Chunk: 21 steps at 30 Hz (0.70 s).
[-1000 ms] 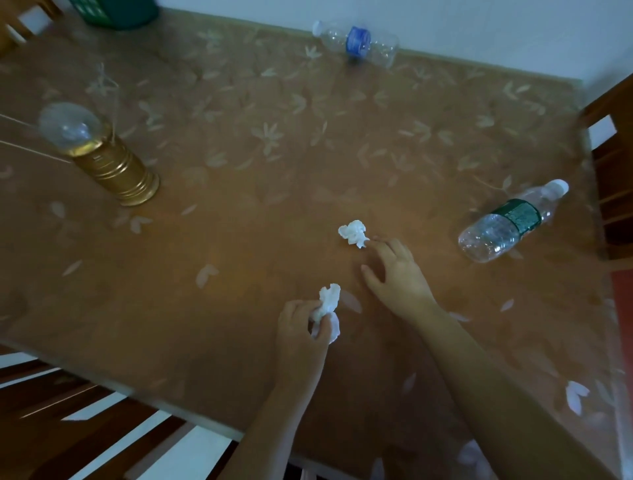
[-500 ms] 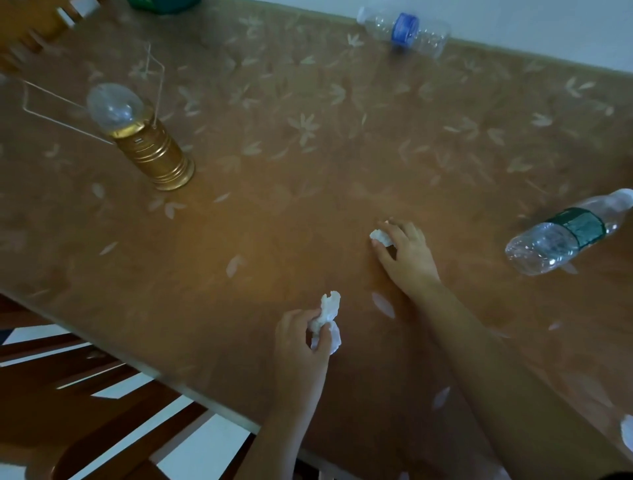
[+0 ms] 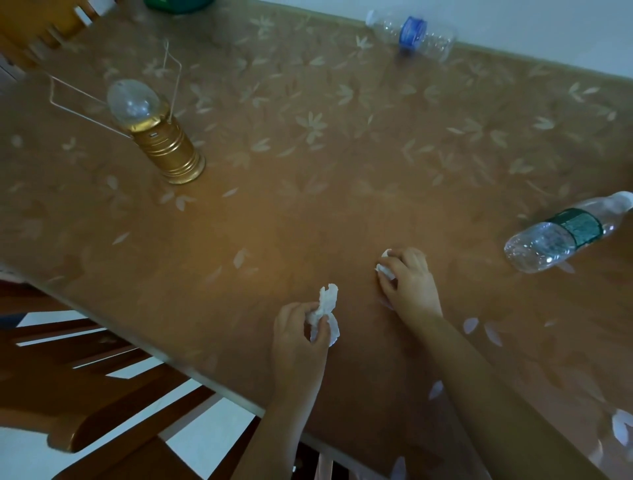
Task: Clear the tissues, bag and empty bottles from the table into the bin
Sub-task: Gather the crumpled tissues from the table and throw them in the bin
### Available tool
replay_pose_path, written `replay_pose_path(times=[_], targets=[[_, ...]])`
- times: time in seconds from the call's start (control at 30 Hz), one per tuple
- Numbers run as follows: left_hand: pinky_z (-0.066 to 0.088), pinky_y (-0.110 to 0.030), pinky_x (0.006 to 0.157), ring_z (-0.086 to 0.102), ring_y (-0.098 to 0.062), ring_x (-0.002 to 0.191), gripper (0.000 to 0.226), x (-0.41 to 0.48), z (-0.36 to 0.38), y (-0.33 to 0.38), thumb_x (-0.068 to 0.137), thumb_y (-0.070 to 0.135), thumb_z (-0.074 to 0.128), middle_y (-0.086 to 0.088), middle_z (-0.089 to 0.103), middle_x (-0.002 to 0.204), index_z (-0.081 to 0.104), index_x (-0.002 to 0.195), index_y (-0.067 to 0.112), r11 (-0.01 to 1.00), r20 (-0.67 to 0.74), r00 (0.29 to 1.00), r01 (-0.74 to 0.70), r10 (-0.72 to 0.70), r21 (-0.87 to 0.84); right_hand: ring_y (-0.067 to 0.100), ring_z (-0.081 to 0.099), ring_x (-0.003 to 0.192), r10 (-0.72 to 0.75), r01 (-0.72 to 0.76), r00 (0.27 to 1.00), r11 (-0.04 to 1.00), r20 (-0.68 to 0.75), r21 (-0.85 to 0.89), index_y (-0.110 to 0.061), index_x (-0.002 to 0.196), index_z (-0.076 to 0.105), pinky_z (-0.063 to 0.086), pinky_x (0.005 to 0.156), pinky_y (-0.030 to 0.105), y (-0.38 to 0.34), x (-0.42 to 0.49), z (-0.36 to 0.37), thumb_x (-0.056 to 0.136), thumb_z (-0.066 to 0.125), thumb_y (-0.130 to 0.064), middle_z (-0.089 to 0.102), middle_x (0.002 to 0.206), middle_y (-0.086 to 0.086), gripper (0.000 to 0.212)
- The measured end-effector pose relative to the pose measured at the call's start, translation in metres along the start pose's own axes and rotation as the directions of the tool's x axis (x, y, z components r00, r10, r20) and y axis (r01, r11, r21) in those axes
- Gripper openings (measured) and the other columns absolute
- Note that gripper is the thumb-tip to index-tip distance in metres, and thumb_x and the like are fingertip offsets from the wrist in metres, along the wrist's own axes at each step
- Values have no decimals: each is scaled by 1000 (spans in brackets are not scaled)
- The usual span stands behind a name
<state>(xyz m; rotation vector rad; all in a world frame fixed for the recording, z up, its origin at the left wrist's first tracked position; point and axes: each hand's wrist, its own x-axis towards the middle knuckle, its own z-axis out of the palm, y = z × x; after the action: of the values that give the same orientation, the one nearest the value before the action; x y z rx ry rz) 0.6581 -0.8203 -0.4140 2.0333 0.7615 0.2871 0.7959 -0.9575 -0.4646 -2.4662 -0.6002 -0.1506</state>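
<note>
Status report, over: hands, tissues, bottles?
Left hand holds first tissue. Right hand pinches second tissue. Green bottle, blue bottle lie on table. Lantern stands apart.

my left hand and right hand are bare, with shortish fingers, and the forearms behind them are bare skin right to the edge of view (the right one shows far more of its length). nails too blurred to tell.

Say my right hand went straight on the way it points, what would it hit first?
Nothing close. The right hand, gripping a tissue, points away and leftward over bare table, and that line passes right of the lantern. It would probably meet only the green thing at the far edge, though depth is unclear.
</note>
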Motion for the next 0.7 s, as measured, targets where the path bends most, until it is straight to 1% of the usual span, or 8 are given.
replay_pose_path(times=[0.2, 0.3, 0.4, 0.47, 0.53, 0.57, 0.63, 0.7], targets=[[40, -14, 68, 53, -7, 91, 16, -15, -1, 4, 82, 10, 63, 15, 54, 93, 62, 91, 24, 1000, 15, 1000, 8, -8, -26, 29, 54, 82, 21, -21, 999, 1000, 28, -7, -3, 87, 67, 45, 60, 33, -1, -35, -10, 75, 72, -2, 62, 97, 10, 12], [40, -10, 68, 53, -7, 91, 16, -21, -4, 7, 82, 11, 63, 13, 55, 95, 63, 92, 22, 1000, 15, 1000, -23, 23, -14, 28, 53, 81, 48, -49, 998, 999, 44, 10, -2, 87, 67, 48, 60, 36, -3, -54, -15, 75, 72, -2, 61, 95, 9, 13], [39, -14, 71, 52, -7, 94, 14, -27, -11, 13, 82, 14, 64, 15, 54, 97, 63, 94, 21, 1000, 4, 1000, -25, 25, -16, 31, 54, 79, 78, -80, 994, 997, 77, 21, -1, 87, 67, 49, 58, 39, -7, -74, -22, 73, 73, -1, 60, 90, 12, 16], [39, -15, 73, 52, -7, 95, 15, -33, -17, 17, 82, 15, 64, 19, 52, 97, 62, 93, 24, 999, -3, 1000, -25, 25, -25, 33, 55, 76, 86, -88, 992, 996, 89, 19, 0, 87, 67, 47, 56, 36, -10, -87, -27, 70, 74, 1, 59, 86, 14, 18], [38, -15, 73, 51, -8, 96, 14, -41, -22, 21, 82, 15, 63, 19, 51, 97, 62, 94, 24, 999, -5, 1000, -26, 25, -27, 34, 55, 77, 116, -118, 989, 993, 93, 18, 1, 88, 67, 44, 58, 34, -14, -98, -33, 71, 74, 0, 59, 85, 14, 19], [38, -14, 72, 51, -9, 96, 14, -45, -25, 22, 82, 16, 64, 17, 52, 97, 63, 94, 21, 999, -9, 1000, -22, 22, -27, 34, 54, 77, 130, -133, 987, 991, 93, 22, 1, 86, 66, 43, 59, 34, -17, -103, -37, 71, 74, 0, 59, 85, 14, 17], [37, -13, 71, 51, -10, 96, 14, -56, -30, 25, 82, 15, 64, 12, 53, 98, 64, 96, 18, 999, -23, 1000, -6, 6, -32, 33, 53, 73, 128, -130, 989, 991, 72, 26, 0, 76, 62, 41, 56, 33, -22, -113, -44, 71, 75, 0, 57, 80, 13, 14], [36, -12, 73, 51, -10, 97, 15, -70, -37, 28, 82, 14, 64, 14, 52, 98, 64, 97, 18, 999, -44, 999, -2, 0, -52, 30, 50, 68, 111, -112, 993, 993, 45, 37, -2, 68, 57, 38, 53, 32, -29, -121, -52, 69, 76, 1, 53, 75, 12, 19]])
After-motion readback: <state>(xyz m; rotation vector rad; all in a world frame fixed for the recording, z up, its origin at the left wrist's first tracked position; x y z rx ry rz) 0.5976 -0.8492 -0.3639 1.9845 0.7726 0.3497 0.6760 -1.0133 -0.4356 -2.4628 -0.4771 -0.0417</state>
